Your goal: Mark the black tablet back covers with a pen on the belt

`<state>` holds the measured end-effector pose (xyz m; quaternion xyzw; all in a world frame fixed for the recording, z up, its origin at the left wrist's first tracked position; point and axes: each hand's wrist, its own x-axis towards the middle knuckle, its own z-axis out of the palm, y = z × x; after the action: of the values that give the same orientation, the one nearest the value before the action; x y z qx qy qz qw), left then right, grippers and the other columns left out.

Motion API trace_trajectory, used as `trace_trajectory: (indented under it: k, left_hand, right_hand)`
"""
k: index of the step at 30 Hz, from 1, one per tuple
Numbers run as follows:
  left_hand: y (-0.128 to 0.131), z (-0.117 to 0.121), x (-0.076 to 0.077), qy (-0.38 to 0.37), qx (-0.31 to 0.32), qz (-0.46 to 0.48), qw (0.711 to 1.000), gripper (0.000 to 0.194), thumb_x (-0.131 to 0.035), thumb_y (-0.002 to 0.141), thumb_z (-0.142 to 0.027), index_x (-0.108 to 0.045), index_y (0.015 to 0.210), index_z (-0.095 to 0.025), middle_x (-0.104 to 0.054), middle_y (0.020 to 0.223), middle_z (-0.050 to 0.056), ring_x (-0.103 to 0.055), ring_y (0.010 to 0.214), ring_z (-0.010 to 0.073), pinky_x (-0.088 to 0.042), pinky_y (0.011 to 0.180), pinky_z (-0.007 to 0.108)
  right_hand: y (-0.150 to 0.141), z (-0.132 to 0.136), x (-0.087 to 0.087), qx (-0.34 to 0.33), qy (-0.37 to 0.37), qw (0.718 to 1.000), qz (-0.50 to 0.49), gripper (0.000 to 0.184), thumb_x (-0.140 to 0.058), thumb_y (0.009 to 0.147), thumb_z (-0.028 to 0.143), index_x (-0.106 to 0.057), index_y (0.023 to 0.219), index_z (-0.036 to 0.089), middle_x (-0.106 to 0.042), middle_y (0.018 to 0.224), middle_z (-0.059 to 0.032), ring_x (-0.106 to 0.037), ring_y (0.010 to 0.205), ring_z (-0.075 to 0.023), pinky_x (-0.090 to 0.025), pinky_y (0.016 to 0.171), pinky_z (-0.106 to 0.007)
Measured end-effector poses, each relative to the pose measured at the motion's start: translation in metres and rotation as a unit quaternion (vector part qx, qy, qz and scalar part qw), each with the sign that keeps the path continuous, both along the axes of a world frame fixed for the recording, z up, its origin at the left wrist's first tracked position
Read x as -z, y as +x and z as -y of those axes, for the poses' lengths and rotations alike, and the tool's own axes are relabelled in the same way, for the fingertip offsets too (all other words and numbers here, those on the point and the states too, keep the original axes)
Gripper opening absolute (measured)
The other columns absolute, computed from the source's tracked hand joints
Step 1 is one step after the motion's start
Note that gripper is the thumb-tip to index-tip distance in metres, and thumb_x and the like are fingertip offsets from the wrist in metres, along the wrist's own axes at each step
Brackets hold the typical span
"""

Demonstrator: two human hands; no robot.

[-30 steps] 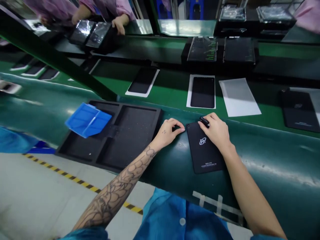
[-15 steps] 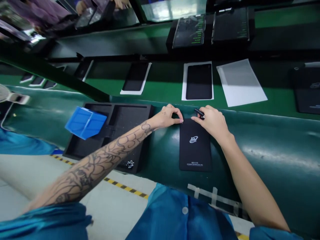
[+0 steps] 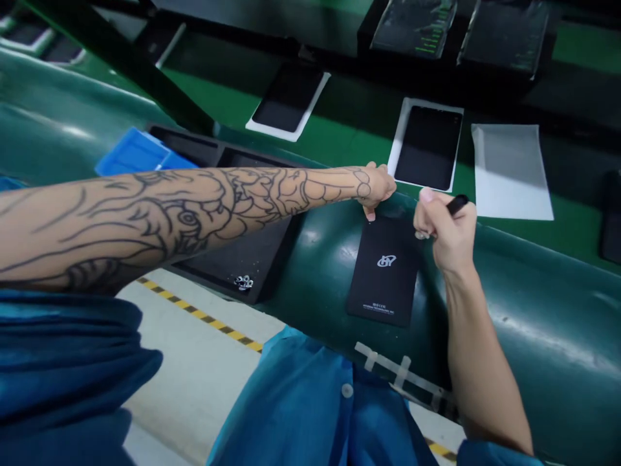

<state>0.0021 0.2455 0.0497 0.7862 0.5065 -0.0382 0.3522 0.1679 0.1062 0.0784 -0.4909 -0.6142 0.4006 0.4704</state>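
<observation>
A black tablet back cover [image 3: 383,275] with a white HY logo lies flat on the green work surface in front of me. My left hand [image 3: 376,188] is over its top left corner, thumb down at the edge and apart from the other fingers, which are partly hidden by the hand. Just right of the cover's upper part, my right hand [image 3: 449,230] is raised and closed around a black pen-like tool [image 3: 457,204]. Beyond my left hand, a black tablet [image 3: 429,147] rests on a white sheet.
A black tray [image 3: 255,288] holding small shiny metal parts [image 3: 244,282] lies under my left forearm, with a blue box [image 3: 140,152] on it. Another tablet [image 3: 286,97] and a white sleeve [image 3: 512,171] lie on the green belt. A green post [image 3: 121,65] slants at left.
My right hand has lifted away from the cover's top edge and turned, keeping the black tool. My left hand has swung over the corner, its thumb parting from the fingers. The view has shifted.
</observation>
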Motion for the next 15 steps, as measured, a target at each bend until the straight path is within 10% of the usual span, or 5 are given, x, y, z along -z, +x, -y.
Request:
trace_trajectory:
  k: [6, 11, 15]
  left_hand:
    - [-0.054, 0.046, -0.011, 0.103, 0.032, 0.048, 0.993, 0.046, -0.095, 0.081, -0.035, -0.067, 0.108, -0.011, -0.058, 0.122, 0.008, -0.054, 0.126, 0.0323, -0.045, 0.115, 0.051]
    - [-0.151, 0.156, -0.041, 0.296, -0.176, 0.147, 0.927, 0.021, -0.067, 0.104, -0.039, -0.068, 0.112, -0.019, -0.067, 0.111, 0.006, -0.061, 0.105, 0.0244, -0.054, 0.099, 0.042]
    - [-0.239, 0.231, -0.048, 0.219, -0.233, 0.044, 0.946, 0.042, -0.057, 0.107, -0.061, -0.071, 0.123, -0.025, -0.068, 0.109, 0.003, -0.066, 0.094, 0.0222, -0.058, 0.086, 0.038]
  right_hand:
    - [-0.058, -0.027, 0.0, -0.042, -0.013, 0.983, -0.18, 0.071, -0.049, 0.105, 0.076, -0.026, 0.059, 0.027, -0.022, 0.048, 0.0054, -0.032, 0.045, -0.0133, -0.037, 0.046, -0.029]
    - [-0.076, -0.033, 0.016, -0.042, 0.003, 0.98, -0.194, 0.074, -0.058, 0.104, 0.074, -0.025, 0.056, 0.027, -0.023, 0.047, 0.0054, -0.032, 0.043, -0.0127, -0.032, 0.045, -0.03]
    - [-0.081, -0.031, 0.029, -0.043, 0.003, 0.985, -0.167, 0.075, -0.058, 0.105, 0.072, -0.028, 0.053, 0.027, -0.028, 0.048, 0.0048, -0.034, 0.044, -0.0117, -0.032, 0.048, -0.03]
